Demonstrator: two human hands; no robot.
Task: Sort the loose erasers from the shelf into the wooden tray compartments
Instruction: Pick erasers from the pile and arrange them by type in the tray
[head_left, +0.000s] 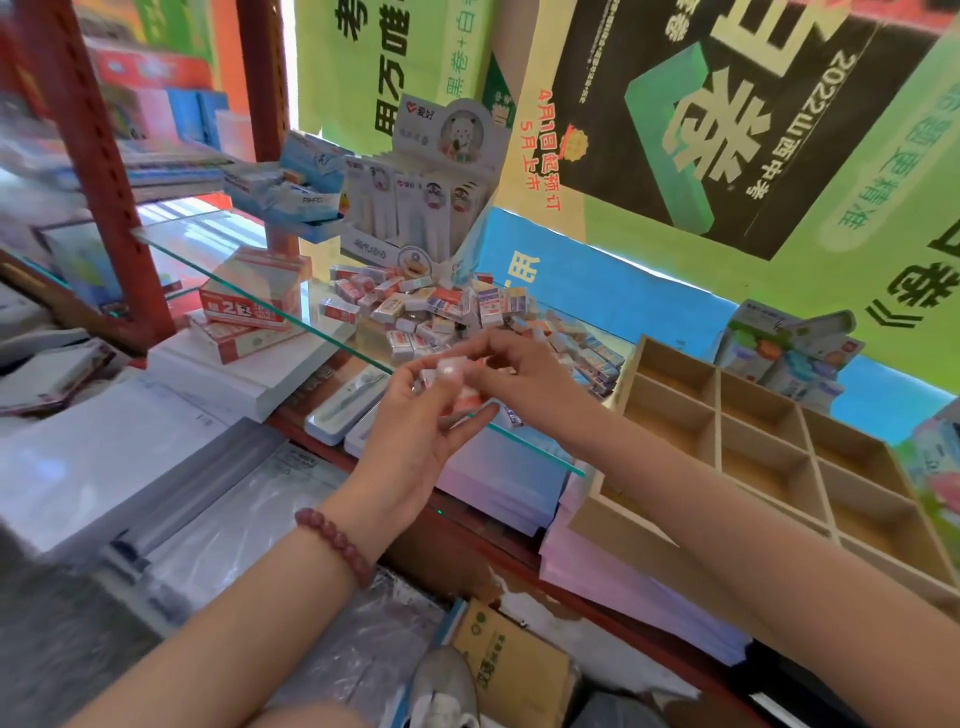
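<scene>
A heap of small wrapped erasers (436, 306) lies on the glass shelf (249, 280), spreading right toward the wooden tray (717, 415). The tray has several compartments, and those I can see into hold nothing. Both hands meet over the shelf's front edge. My left hand (415, 431) pinches a small white and pink eraser (449, 376) between thumb and fingers. My right hand (514, 364) curls its fingers onto the same eraser from the right. The eraser is blurred and partly hidden by the fingers.
Red and white boxes (249, 301) sit at the shelf's left. A display box of pens (415, 208) stands behind the heap. Stacks of paper (498, 483) and pen cases (337, 410) lie under the shelf. A red shelf post (104, 171) rises at left.
</scene>
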